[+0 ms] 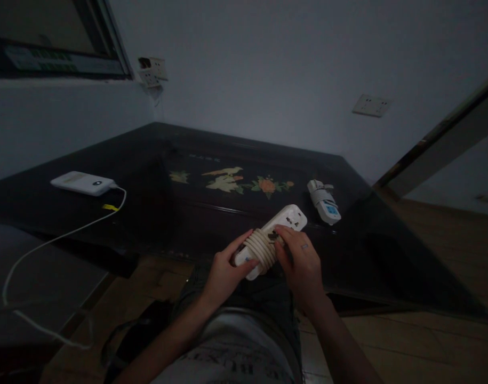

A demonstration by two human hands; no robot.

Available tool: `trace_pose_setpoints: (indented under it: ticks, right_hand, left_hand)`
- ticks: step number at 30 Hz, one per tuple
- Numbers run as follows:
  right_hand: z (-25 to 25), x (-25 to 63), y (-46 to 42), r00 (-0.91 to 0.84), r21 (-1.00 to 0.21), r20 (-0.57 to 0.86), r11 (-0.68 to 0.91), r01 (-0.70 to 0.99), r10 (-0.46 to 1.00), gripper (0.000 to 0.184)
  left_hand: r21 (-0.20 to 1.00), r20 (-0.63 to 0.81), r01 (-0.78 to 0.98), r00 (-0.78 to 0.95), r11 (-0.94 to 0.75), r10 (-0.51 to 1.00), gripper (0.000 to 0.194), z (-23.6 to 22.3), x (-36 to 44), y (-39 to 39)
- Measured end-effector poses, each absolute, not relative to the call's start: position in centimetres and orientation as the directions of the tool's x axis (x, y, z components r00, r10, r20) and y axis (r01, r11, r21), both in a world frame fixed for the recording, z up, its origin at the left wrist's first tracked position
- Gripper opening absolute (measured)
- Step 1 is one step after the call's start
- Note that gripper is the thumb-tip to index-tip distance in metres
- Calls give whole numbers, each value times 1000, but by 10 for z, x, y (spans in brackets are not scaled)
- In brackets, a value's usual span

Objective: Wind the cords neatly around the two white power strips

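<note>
Tabletop (204, 229): fingers (288, 236) on power strip (288, 215), perhaps plug (272, 237)

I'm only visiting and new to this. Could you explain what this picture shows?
No robot here: a person works bare-handed, pictured by a camera worn on the head, looking forward and down. The left hand grips a white power strip with a pale cord wound around it; the right hand has its fingers at the wound cord. On the dark table, another power strip lies to the right, its own cord wrapped, and a white device with a cable attached lies to the left.
</note>
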State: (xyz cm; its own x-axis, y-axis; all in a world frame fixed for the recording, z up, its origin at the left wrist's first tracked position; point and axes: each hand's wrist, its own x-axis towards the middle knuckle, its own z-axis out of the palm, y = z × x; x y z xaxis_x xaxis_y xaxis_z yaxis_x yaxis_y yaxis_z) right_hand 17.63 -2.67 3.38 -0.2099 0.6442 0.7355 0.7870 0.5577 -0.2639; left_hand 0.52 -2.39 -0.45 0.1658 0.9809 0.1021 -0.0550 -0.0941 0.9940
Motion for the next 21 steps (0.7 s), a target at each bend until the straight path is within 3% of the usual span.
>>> trace_pose_setpoints:
  ticks: [9, 17, 21]
  right_hand:
    - [25, 176, -24, -198, -263, 768, 583, 769, 609, 33]
    - [14, 157, -23, 45, -428, 784, 487, 762, 619, 45]
    - [10, 152, -26, 108, -453, 794, 463, 762, 598, 46]
  left_hand:
    - [985, 167, 20, 153, -173, 974, 60, -10, 4, -23]
    - [987, 161, -37, 116, -157, 980, 62, -7, 6, -22]
    - [990, 143, -28, 131, -140, 981, 65, -9, 8, -27]
